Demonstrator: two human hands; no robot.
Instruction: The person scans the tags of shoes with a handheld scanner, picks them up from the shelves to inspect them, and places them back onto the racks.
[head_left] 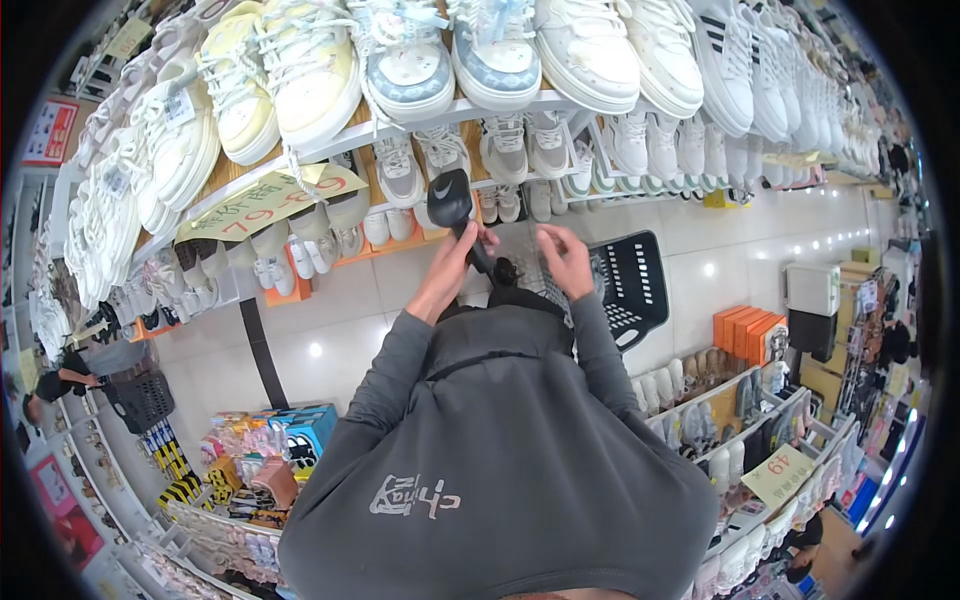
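My left hand (447,268) is wrapped around the narrow part of a black handheld device (450,200). It looks like a barcode scanner, with a wide rounded head bearing a pale curved mark and a slimmer handle running down toward my body. Across from it, my right hand (568,262) is raised with loosely bent fingers, and nothing shows in it. A gap separates the two hands. Below and beyond them, rows of light sneakers (503,150) stand on a lower shelf. A black plastic basket (655,290) with slots sits on the floor beside my right hand.
Large white and pastel sneakers (590,55) line the upper shelf ahead, with a yellow price sign (270,203) at its edge. Orange boxes (745,333) and low shoe racks (725,400) stand at the right. At far left, a person (70,380) is near another dark basket (140,400).
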